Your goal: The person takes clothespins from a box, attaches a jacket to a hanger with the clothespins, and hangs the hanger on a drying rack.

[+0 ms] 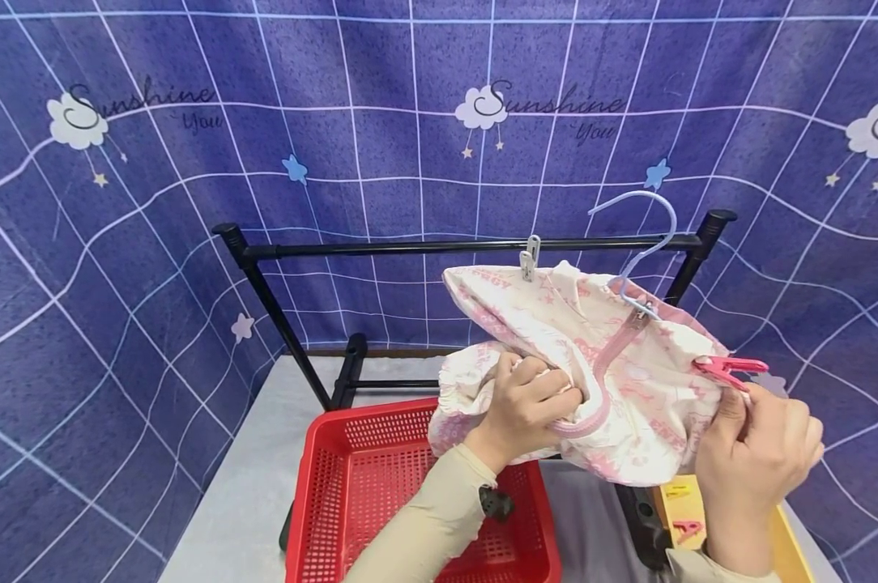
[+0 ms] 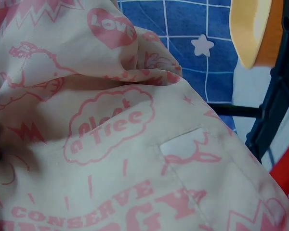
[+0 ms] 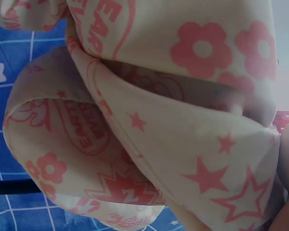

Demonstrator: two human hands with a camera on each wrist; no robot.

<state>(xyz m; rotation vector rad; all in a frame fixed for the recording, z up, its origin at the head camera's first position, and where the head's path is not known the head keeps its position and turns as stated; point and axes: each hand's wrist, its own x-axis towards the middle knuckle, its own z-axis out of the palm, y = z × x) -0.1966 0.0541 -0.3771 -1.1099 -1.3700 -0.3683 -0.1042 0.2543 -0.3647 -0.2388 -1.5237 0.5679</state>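
Note:
A small white jacket (image 1: 643, 397) with pink prints and a pink-edged zip hangs bunched between both hands on a hanger (image 1: 670, 219) with a pale blue hook. My left hand (image 1: 530, 405) grips the bunched cloth at its middle. At the right end my right hand (image 1: 763, 441) pinches the jacket's edge, just below a pink clothespin (image 1: 726, 368) clipped there. A grey clothespin (image 1: 529, 261) bites the top edge at the left. Printed jacket cloth (image 2: 111, 125) fills much of the left wrist view, and jacket folds (image 3: 192, 120) cover most of the right one.
Behind the jacket stands a black rack with a top rail (image 1: 410, 248); the hanger hook overlaps it. A red perforated basket (image 1: 311, 478) sits below left. At the lower right is a yellow tray (image 1: 792, 546) with clothespins. A blue checked curtain (image 1: 381, 73) forms the back.

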